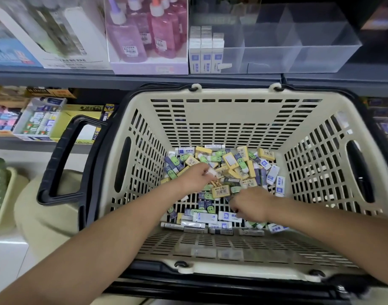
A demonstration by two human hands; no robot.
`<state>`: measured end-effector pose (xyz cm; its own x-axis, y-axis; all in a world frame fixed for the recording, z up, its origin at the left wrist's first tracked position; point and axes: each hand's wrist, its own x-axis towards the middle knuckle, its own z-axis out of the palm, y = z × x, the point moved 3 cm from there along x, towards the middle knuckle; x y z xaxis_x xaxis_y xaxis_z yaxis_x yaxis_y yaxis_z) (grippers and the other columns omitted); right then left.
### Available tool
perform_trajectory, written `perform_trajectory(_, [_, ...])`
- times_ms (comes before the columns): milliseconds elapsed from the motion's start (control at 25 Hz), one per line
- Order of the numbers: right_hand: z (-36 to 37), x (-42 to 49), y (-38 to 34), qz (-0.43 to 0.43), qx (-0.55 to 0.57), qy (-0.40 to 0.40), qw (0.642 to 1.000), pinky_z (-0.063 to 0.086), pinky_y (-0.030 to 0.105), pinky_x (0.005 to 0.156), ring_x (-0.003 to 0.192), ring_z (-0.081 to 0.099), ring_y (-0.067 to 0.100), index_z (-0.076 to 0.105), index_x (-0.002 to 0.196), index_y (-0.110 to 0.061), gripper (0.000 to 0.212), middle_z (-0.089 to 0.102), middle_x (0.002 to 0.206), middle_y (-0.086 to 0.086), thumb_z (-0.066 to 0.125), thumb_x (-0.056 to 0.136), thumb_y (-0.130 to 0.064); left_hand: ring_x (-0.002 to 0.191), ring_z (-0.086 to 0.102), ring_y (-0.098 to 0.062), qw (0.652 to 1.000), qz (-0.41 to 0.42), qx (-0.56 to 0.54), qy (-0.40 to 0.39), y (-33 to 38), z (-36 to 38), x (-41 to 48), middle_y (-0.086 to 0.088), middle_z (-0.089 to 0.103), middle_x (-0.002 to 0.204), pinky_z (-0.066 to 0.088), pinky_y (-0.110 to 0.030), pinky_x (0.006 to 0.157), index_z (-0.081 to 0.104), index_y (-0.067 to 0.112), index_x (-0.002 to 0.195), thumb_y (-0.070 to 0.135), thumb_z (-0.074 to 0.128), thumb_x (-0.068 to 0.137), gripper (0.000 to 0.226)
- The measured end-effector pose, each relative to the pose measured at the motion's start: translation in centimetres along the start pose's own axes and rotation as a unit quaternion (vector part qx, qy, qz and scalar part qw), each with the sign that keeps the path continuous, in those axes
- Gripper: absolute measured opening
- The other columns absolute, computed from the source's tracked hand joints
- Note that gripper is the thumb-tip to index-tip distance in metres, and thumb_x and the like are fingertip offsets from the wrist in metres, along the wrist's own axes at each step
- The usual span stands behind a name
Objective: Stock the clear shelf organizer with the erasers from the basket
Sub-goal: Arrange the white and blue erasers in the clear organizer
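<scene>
Shop aisle, head-cam view: a person's two bare arms reach from the bottom of the frame into a cream basket (232, 94) w/ black handles (63, 159), centre frame. The left hand (194, 177) pinches a white eraser (211, 172) between thumb & fingertips, just above the loose erasers (232, 164) (yellow, green, blue-and-white wrappers, all jumbled) on the basket floor. The right hand (251, 202) is lower & to the right, near the left hand but apart from it. Its fingers curl down into the near side of the heap; whether it grips anything cannot be told. At upper right, on the shelf (320, 81) behind the basket, sits the clear shelf organizer (309, 60). Its leftmost compartment holds stocked erasers (206, 56), blue-and-white, upright in rows. Pink bottles (149, 29) stand at upper centre. Assorted boxes (41, 122) sit on a lower shelf at mid left.
</scene>
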<state>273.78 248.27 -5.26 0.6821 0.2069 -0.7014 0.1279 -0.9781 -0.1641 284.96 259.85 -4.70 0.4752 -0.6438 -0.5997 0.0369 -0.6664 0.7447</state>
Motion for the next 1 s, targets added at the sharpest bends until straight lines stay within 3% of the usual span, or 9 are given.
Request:
perform_trajectory(160, [1.6,0.5,-1.6,-0.035,-0.128,-0.028,0.991,0.045,0.035,0.059,0.085,0.061,0.030,0.054,0.102,-0.004,0.017,0.064,0.096,0.014,0.048,0.087,0.000,0.095,0.054,-0.023,0.976,-0.090,-0.198,-0.009,-0.7,-0.3,0.0,-0.012,0.063,0.111,0.045,-0.038,0.085,0.051,0.002,0.112,-0.003,0.038,0.096,0.021])
perform_trajectory(360, [-1.1,0.4,0.3,0.032,0.126,0.052,0.990,0.043,0.025,0.055,0.073,0.056,0.017,0.056,0.092,-0.014,0.016,0.059,0.085,0.002,0.062,0.084,-0.026,0.089,0.063,-0.024,0.923,-0.134,-0.360,-0.010,-1.0,-1.0,-0.1,-0.013,0.067,0.098,0.054,-0.038,0.081,0.053,0.005,0.101,0.003,0.042,0.095,0.012])
perform_trajectory(480, [-3.0,0.6,1.4,0.079,0.340,0.143,0.926,0.046,0.022,0.054,0.064,0.060,0.011,0.057,0.089,-0.014,0.021,0.064,0.075,-0.001,0.069,0.080,-0.028,0.083,0.062,-0.022,0.912,-0.136,-0.387,0.008,-0.8,-1.2,-0.1,-0.013,0.066,0.098,0.054,-0.034,0.073,0.057,0.004,0.097,0.001,0.042,0.090,0.016])
perform_trajectory(560, [-3.3,1.0,1.2,0.095,0.435,0.176,0.878,0.043,0.014,0.042,0.050,0.060,0.003,0.055,0.084,-0.016,0.023,0.065,0.061,-0.004,0.072,0.079,-0.030,0.079,0.063,-0.021,0.911,-0.120,-0.394,-0.017,-0.4,-0.9,-0.3,-0.012,0.066,0.093,0.055,-0.032,0.070,0.056,0.004,0.088,-0.005,0.043,0.086,0.016])
perform_trajectory(680, [-3.5,1.4,0.5,0.098,0.510,0.203,0.830,0.045,0.017,0.040,0.042,0.058,0.002,0.053,0.081,-0.018,0.025,0.064,0.054,-0.004,0.075,0.077,-0.027,0.080,0.063,-0.020,0.907,-0.097,-0.407,-0.047,0.4,-0.5,-0.5,-0.014,0.064,0.096,0.055,-0.030,0.067,0.053,0.003,0.093,-0.008,0.051,0.084,0.014])
perform_trajectory(760, [-3.9,1.6,0.5,0.086,0.541,0.210,0.810,0.048,0.019,0.042,0.046,0.061,0.007,0.053,0.081,-0.017,0.025,0.066,0.058,-0.002,0.076,0.076,-0.023,0.087,0.062,-0.023,0.908,-0.094,-0.405,-0.040,0.5,-0.9,-0.3,-0.015,0.061,0.104,0.054,-0.032,0.074,0.050,0.007,0.106,-0.005,0.054,0.086,0.023])
perform_trajectory(840, [-4.0,1.7,0.8,0.074,0.577,0.205,0.788,0.048,0.019,0.042,0.051,0.063,0.009,0.053,0.082,-0.016,0.022,0.066,0.063,0.001,0.074,0.077,-0.016,0.086,0.062,-0.021,0.917,-0.102,-0.385,-0.036,0.3,-1.4,-0.3,-0.011,0.064,0.098,0.052,-0.034,0.080,0.051,0.008,0.103,-0.001,0.055,0.088,0.018])
perform_trajectory(920, [-3.3,1.5,0.8,0.078,0.556,0.162,0.811,0.046,0.016,0.041,0.049,0.062,0.005,0.056,0.081,-0.015,0.015,0.066,0.066,0.001,0.071,0.080,-0.014,0.084,0.062,-0.020,0.924,-0.120,-0.361,-0.030,0.0,-1.8,-0.5,-0.008,0.064,0.092,0.053,-0.036,0.077,0.052,0.011,0.092,0.002,0.057,0.087,0.011])
perform_trajectory(1000, [-1.7,1.2,0.4,0.078,0.461,0.074,0.881,0.047,0.015,0.043,0.050,0.062,0.000,0.062,0.082,-0.016,0.006,0.068,0.072,0.000,0.067,0.084,-0.016,0.091,0.061,-0.022,0.927,-0.137,-0.348,-0.020,-0.3,-2.3,-0.8,-0.010,0.062,0.097,0.054,-0.038,0.071,0.051,0.010,0.095,0.003,0.056,0.088,0.011])
